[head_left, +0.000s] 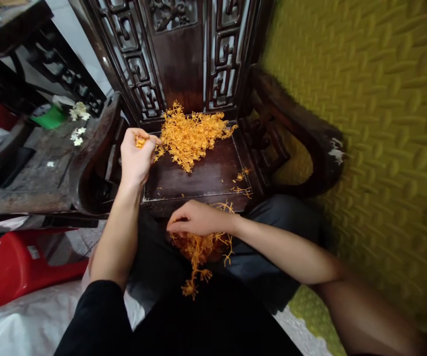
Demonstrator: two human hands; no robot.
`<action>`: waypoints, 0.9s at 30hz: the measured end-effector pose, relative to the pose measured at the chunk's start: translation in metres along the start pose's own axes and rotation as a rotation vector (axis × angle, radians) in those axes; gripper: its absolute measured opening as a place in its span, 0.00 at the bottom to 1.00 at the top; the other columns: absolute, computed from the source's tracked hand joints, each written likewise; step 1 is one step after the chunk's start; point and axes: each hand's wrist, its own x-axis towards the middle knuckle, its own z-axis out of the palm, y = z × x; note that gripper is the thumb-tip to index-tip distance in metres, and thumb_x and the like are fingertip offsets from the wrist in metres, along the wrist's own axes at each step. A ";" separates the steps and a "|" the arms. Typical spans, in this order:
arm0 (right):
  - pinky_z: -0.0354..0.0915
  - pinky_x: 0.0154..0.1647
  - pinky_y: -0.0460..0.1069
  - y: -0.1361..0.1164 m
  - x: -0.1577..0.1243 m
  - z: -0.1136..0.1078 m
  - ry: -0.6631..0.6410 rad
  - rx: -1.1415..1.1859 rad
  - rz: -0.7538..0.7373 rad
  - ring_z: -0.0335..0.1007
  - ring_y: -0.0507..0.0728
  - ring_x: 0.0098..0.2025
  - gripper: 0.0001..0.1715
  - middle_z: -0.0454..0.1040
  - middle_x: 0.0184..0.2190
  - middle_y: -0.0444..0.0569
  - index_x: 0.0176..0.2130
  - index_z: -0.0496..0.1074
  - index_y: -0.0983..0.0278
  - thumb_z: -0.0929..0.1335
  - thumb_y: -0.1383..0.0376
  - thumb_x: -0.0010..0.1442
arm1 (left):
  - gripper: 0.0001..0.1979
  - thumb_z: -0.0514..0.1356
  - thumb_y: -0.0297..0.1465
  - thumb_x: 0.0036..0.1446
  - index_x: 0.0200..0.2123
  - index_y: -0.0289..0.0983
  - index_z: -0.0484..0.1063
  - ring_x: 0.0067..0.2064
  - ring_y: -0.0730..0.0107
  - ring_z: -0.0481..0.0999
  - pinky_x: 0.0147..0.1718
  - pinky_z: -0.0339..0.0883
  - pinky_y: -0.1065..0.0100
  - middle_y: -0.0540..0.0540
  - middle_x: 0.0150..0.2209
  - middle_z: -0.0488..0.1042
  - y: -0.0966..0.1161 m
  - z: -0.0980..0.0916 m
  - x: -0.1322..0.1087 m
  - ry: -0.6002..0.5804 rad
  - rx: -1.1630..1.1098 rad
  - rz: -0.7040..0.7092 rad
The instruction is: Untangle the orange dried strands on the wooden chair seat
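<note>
A heap of small orange branching sprigs (193,136), like plastic flower parts, lies at the back of a dark carved wooden chair's seat (202,183). At the heap's left edge is my left hand (136,154), its fingers closed on some orange sprigs that show between thumb and palm. My right hand (198,217) is lower, over my lap, with thumb and fingers pinched together; a bit of orange shows at the fingertips. Beneath it a second bunch of orange sprigs (198,252) hangs down between my legs, partly hidden by the hand.
Loose sprigs (241,190) lie at the seat's right front. Curved armrests (309,133) flank the seat. On a wooden surface at left are a green roll (49,116) and pale flower pieces (77,136). A red plastic stool (16,267) stands lower left; yellow-green textured matting (376,123) covers the right.
</note>
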 end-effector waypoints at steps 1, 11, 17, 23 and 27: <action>0.65 0.34 0.46 -0.001 -0.003 -0.008 0.026 0.022 -0.020 0.74 0.50 0.29 0.15 0.81 0.29 0.46 0.39 0.81 0.65 0.69 0.57 0.65 | 0.09 0.58 0.38 0.68 0.44 0.41 0.62 0.20 0.83 0.55 0.19 0.47 0.72 0.54 0.32 0.72 0.002 0.003 -0.003 -0.002 -0.046 -0.037; 0.61 0.24 0.48 0.005 -0.032 -0.106 0.966 0.274 -0.097 0.67 0.50 0.27 0.34 0.79 0.45 0.52 0.60 0.70 0.59 0.73 0.49 0.60 | 0.19 0.65 0.51 0.58 0.30 0.41 0.77 0.17 0.77 0.53 0.17 0.44 0.68 0.54 0.16 0.58 0.015 0.003 -0.023 -0.194 -0.097 -0.156; 0.64 0.24 0.48 0.021 -0.021 -0.107 1.088 0.381 -0.200 0.71 0.50 0.27 0.37 0.78 0.46 0.51 0.59 0.68 0.57 0.76 0.48 0.56 | 0.18 0.64 0.48 0.61 0.33 0.39 0.81 0.29 0.70 0.74 0.30 0.67 0.66 0.46 0.28 0.77 0.026 0.008 -0.033 -0.130 0.194 0.130; 0.72 0.34 0.54 0.024 -0.034 -0.131 1.206 0.185 -0.367 0.75 0.55 0.35 0.36 0.77 0.50 0.48 0.59 0.67 0.49 0.75 0.43 0.56 | 0.08 0.67 0.38 0.58 0.34 0.40 0.83 0.35 0.70 0.79 0.40 0.70 0.67 0.48 0.34 0.83 0.032 0.038 -0.053 -0.705 0.246 0.221; 0.72 0.42 0.57 0.013 -0.067 -0.166 1.473 -0.044 -0.562 0.72 0.57 0.39 0.37 0.74 0.53 0.50 0.63 0.60 0.48 0.72 0.44 0.61 | 0.08 0.66 0.35 0.59 0.36 0.39 0.84 0.37 0.66 0.81 0.42 0.70 0.66 0.46 0.34 0.84 -0.010 0.100 -0.048 -0.874 0.368 0.090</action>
